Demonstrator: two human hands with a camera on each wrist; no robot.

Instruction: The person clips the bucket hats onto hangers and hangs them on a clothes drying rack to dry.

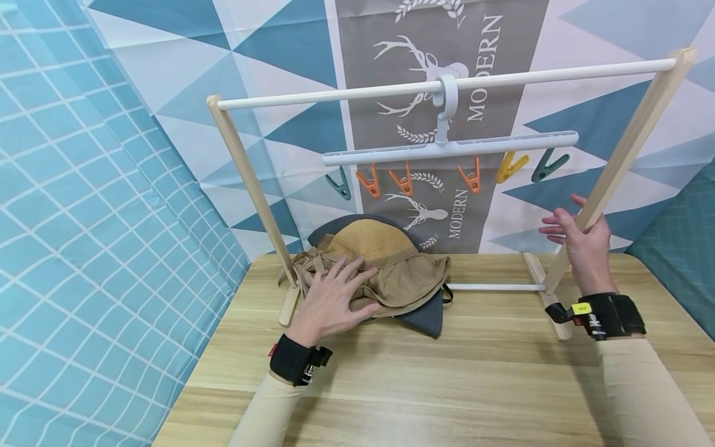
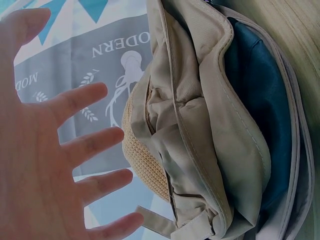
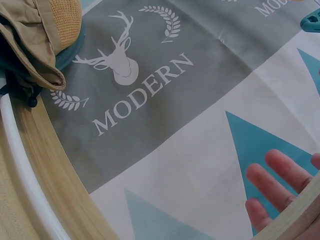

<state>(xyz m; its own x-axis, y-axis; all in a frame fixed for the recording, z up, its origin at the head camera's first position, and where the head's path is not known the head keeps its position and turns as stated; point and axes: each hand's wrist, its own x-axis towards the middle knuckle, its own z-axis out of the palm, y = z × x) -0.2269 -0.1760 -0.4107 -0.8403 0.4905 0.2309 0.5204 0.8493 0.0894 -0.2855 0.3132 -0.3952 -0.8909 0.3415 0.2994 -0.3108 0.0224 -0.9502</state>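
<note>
A tan sun hat with a woven straw crown [image 1: 373,239] and a soft cloth brim [image 1: 410,282] lies at the back of the table. Beneath it shows a dark blue hat [image 1: 427,315], most of it hidden. My left hand [image 1: 331,304] spreads its fingers over the tan brim in the head view. In the left wrist view those fingers [image 2: 92,145] are apart and hold nothing. At the right upright post [image 1: 620,158] of a wooden rack is my right hand [image 1: 592,251], its loosely bent fingers [image 3: 272,182] behind the post.
A pale hanger [image 1: 452,148] hangs from the rack's white top rod [image 1: 346,94]. Several clips dangle below it, among them a yellow clip [image 1: 509,167] and an orange clip [image 1: 470,175]. A white lower rod [image 1: 494,287] crosses near the wood-grain table [image 1: 447,385]. Patterned cloth hangs behind.
</note>
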